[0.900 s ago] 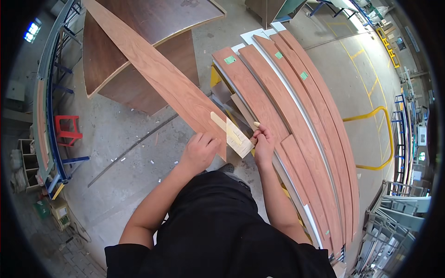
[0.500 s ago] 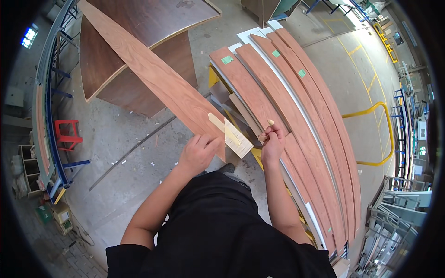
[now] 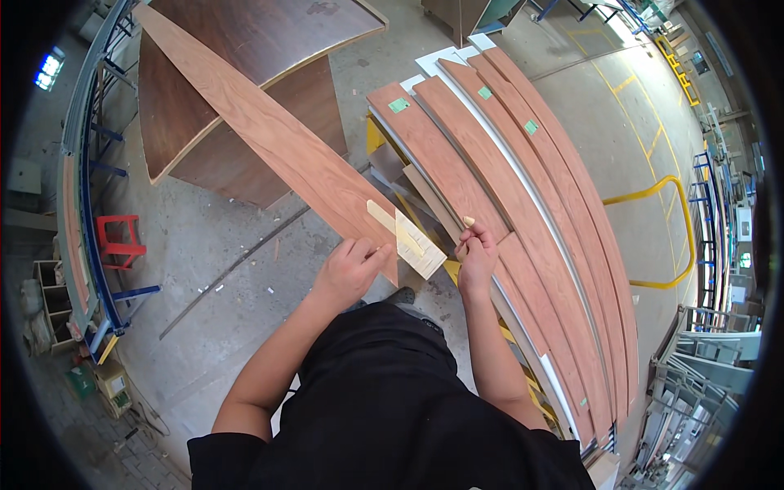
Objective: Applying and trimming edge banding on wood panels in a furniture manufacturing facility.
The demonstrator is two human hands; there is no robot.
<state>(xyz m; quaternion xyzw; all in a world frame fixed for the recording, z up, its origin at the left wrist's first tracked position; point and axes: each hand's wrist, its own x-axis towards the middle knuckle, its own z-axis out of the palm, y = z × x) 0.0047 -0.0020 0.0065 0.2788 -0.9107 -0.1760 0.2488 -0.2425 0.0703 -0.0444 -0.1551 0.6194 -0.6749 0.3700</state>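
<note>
A: Where is the board, and what are the hands doing with it?

B: The long reddish board [image 3: 286, 147] slants from the upper left, across the brown counter [image 3: 286, 41], to its near end in front of the person. The left hand [image 3: 347, 269] grips the board's edge near that end, thumb and fingers closed together. The right hand [image 3: 478, 249] is apart from the board, near the stacked boards [image 3: 465, 147], its fingers curled inward

A: How would you work that end well?

B: I'd judge that the left grip should be firm but light, since the far end seems to rest on the counter. With the right, I'd work low and along the grain, in small strokes, so that neither the pale strip [image 3: 381, 214] nor the slanting reddish edge splinters. Fingertips should stay clear of the sharp corner

A: What can't you make out?

B: A small pale tip [image 3: 469, 221] stands up at the right fingers; I can't tell whether it is pinched or worn on a finger, so I can't say if that hand grasps anything. Nor can I tell whether the pale patch [image 3: 430, 259] is bare wood, backing or a separate piece. The left fingertips under the board are hidden, and so is the board's underside
</note>
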